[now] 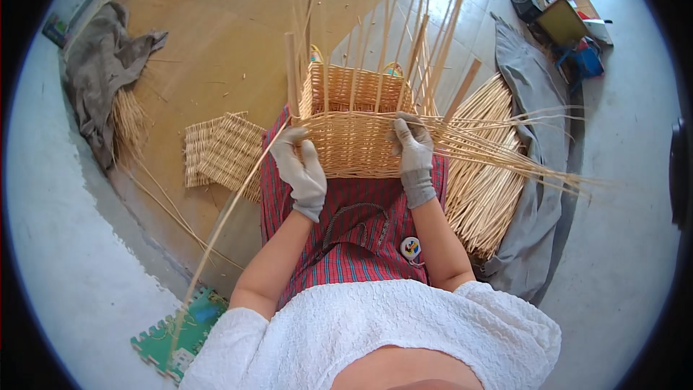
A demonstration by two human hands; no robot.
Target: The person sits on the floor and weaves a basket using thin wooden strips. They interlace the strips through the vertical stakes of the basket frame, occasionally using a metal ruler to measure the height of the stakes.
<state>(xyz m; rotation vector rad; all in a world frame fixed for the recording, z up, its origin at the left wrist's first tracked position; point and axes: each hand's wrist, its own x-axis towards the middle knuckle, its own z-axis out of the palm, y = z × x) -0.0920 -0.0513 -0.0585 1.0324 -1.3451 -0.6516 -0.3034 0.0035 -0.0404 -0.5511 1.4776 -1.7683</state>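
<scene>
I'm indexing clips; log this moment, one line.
wicker basket: on lap; left gloved hand: at left corner; right gloved hand: at right corner

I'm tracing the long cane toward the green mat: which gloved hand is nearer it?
The left hand: the cane passes by its fingers; the right hand is at the other side of the basket.

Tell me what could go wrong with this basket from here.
The long strand running down past the left fingers could snag or kink. Loose strands fanning out beyond the right fingers might tangle. The basket, above the lap, may shift under a hard pull.
</scene>
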